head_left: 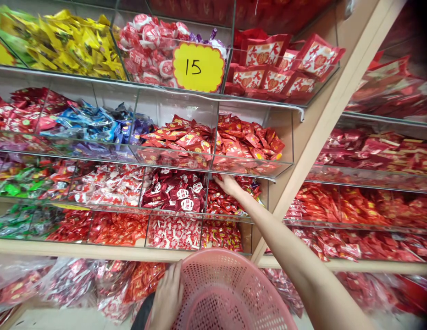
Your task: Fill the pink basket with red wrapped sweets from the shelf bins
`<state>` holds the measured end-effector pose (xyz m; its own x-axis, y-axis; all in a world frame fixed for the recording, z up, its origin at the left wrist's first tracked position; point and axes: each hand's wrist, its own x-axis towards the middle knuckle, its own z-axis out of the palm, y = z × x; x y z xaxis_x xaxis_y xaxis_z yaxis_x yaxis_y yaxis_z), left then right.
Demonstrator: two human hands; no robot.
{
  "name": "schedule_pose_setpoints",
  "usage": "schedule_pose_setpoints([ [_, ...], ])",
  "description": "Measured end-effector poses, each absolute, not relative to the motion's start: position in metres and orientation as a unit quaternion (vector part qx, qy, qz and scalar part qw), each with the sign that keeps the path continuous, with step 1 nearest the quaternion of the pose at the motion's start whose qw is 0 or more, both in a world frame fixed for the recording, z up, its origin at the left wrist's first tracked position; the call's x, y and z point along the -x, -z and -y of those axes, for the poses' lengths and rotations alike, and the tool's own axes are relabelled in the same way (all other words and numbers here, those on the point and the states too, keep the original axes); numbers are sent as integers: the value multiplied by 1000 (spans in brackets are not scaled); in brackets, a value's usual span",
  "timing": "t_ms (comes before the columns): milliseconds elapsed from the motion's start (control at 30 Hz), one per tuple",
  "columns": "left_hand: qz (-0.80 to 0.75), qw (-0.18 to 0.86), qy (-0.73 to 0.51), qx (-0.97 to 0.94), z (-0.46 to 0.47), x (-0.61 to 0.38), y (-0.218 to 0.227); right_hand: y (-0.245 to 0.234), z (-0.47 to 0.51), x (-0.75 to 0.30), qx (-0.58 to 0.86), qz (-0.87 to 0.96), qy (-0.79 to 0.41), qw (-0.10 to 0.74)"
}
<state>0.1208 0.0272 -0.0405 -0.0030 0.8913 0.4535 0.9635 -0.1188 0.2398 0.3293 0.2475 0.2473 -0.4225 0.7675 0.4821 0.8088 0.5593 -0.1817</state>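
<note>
At the bottom, my left hand [168,293] is closed on the left rim of a pink plastic basket [268,288] with perforated walls; no sweets show inside it. My right arm reaches forward into a clear bin on the third shelf. There my right hand [228,184] is just above small red-wrapped sweets [218,201], its visible fingers stretched out and holding nothing that I can see. Its fingertips are partly shaded under the shelf above. Dark maroon packets with white labels [180,190] fill the neighbouring bin on the left.
Clear dividers split the shelves into bins of wrapped sweets. A yellow price sign [198,67] reading 15 hangs above. A slanting wooden post [323,123] stands right of my reach. Bagged sweets [70,282] lie below the lowest shelf.
</note>
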Motion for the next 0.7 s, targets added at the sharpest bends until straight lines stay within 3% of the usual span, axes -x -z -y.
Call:
schedule_pose_setpoints([
  [467, 663, 58, 249, 703, -26, -121, 37, -251, -200, -343, 368, 886, 237, 156],
  [567, 663, 60, 242, 706, -26, -121, 36, -244, -176, -352, 338, 897, 211, 191],
  [700, 666, 57, 242, 704, -25, -122, 32, -220, -128, -364, 324, 887, 58, 323],
])
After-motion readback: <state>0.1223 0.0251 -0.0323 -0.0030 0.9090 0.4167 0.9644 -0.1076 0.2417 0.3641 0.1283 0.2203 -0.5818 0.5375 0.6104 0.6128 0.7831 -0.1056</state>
